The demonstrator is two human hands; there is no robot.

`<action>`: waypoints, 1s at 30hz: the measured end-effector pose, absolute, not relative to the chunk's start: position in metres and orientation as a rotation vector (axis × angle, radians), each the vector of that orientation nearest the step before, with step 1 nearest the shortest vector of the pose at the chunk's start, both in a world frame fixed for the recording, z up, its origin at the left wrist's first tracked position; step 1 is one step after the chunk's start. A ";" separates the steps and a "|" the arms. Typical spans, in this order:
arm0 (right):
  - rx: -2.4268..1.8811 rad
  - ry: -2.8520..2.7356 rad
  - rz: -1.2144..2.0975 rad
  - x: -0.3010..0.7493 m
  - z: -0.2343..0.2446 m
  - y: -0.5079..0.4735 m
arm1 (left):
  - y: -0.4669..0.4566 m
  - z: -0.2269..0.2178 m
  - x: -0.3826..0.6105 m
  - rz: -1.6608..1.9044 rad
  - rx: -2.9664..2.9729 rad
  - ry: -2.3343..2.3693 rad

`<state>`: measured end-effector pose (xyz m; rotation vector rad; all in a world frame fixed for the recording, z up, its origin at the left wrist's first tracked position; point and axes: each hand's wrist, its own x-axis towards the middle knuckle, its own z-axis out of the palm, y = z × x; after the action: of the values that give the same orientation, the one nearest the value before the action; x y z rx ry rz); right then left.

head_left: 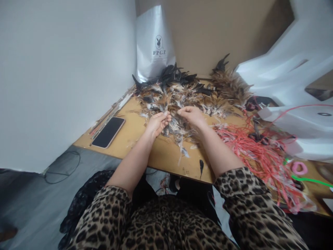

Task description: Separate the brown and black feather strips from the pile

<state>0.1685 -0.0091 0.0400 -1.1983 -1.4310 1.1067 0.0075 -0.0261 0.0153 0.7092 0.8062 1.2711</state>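
Whether the left hand (159,123) or the right hand (193,116) pinched anything at the near edge of the feather pile (179,99) was too small to tell. Behind the pile, black feathers (173,75) hid the base of the PPGZ bag (152,31), its finest print unreadable. Right of the pile, the picture's edge cut off a green strip (310,180).

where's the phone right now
In the head view, the phone lies dark screen up at the left end of the table, near its front edge, to the left of the left hand.
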 end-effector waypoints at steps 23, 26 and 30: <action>-1.366 -1.543 1.194 0.165 0.030 -0.007 | -0.022 0.011 0.007 1.334 0.614 0.807; -1.259 -1.345 1.397 0.167 0.033 -0.005 | -0.023 0.013 0.008 1.330 0.613 0.828; -1.138 -1.237 1.479 0.167 0.033 -0.004 | -0.025 0.015 0.010 1.288 0.636 0.821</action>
<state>0.1671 -0.0037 0.0328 -1.1378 -1.2371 1.4786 0.0099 -0.0252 0.0149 0.6361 0.8214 1.2879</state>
